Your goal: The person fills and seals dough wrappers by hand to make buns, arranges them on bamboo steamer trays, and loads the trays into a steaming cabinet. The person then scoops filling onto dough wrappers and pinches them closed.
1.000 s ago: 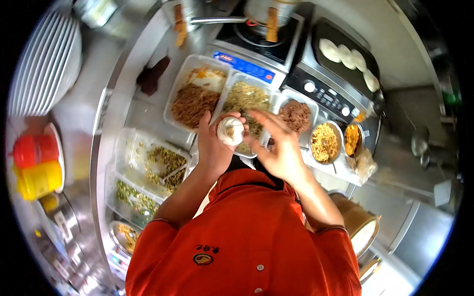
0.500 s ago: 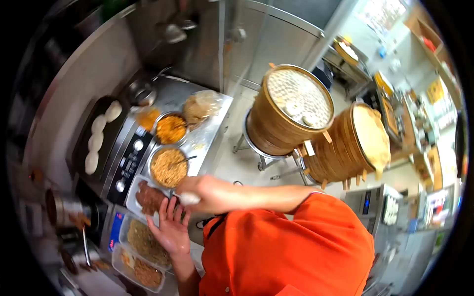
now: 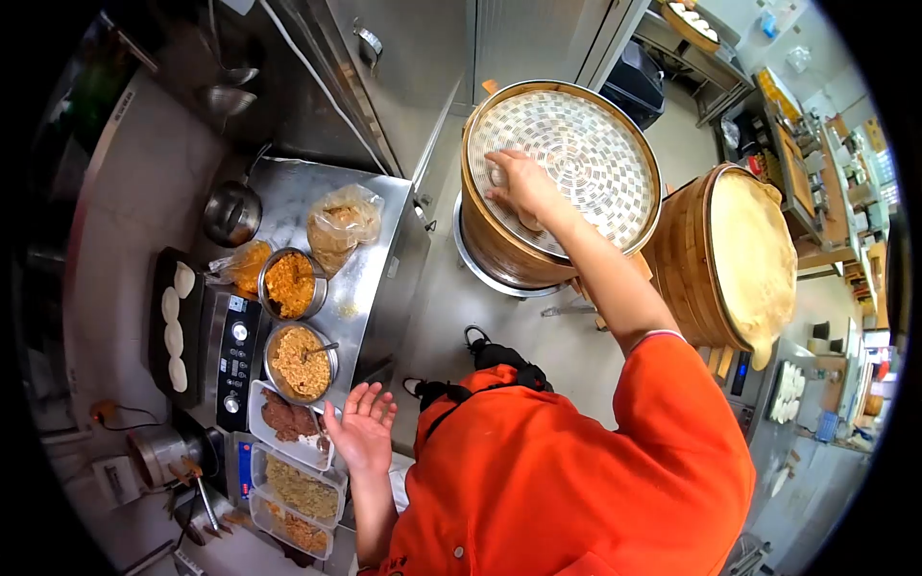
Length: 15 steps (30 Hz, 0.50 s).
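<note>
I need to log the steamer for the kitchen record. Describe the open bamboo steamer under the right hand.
The bamboo steamer is round, with a brown banded wooden wall and a pale perforated liner across its open top. It stands upright on a metal ring base on the floor beside the counter. The right hand presses down on the liner near its left edge.

Even, bright indoor light is filling the scene, appearing to come from overhead; no hard shadows are showing. The steel counter [image 3: 370,264] is throwing soft pale glare near the plastic bag [image 3: 343,223], and the cabinet door [image 3: 403,67] is reflecting dull sheen. Strong fisheye distortion is bending straight edges and squeezing everything toward a black circular border. The steamer basket [image 3: 562,178] is rendering sharply at centre. Detail is degrading toward the rim, where shelves at far right are smearing. The right hand [image 3: 521,184] is showing slight motion softness; the left hand [image 3: 362,429] is reading clearly.
</note>
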Each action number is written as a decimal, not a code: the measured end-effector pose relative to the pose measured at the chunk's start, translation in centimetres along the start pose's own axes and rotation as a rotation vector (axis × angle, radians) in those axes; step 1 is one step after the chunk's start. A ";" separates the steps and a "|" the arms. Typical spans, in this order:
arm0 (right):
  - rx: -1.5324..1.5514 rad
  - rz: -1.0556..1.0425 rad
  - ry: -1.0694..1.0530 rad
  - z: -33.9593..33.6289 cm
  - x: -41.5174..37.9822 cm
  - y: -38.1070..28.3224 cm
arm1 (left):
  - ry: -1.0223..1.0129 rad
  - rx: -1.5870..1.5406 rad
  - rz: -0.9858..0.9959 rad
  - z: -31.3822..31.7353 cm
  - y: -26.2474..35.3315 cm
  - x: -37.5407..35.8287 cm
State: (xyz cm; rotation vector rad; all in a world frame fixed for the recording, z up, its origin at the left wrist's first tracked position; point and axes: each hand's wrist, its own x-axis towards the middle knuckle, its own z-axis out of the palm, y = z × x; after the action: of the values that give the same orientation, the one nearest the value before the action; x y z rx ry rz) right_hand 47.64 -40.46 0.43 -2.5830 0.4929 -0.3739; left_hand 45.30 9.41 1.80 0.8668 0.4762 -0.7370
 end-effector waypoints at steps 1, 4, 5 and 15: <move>-0.090 -0.066 0.204 0.4 -0.8 -1.0 | 0.009 -0.005 0.025 0.6 0.2 -0.3; 0.110 -0.161 0.329 0.3 -3.7 -6.9 | 0.056 -0.039 0.092 0.7 0.2 -0.6; 0.168 -0.223 0.244 2.7 -5.1 -8.9 | 0.089 -0.049 0.120 0.0 0.3 -1.1; 0.833 -0.821 -0.977 17.2 -17.0 -37.2 | 0.874 -0.007 0.821 -11.3 2.2 -10.8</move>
State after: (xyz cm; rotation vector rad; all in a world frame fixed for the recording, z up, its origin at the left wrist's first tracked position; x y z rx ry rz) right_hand 48.54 3.87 1.68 -1.6971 -0.8930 0.3811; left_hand 38.86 23.68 3.44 1.2423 0.8054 0.4376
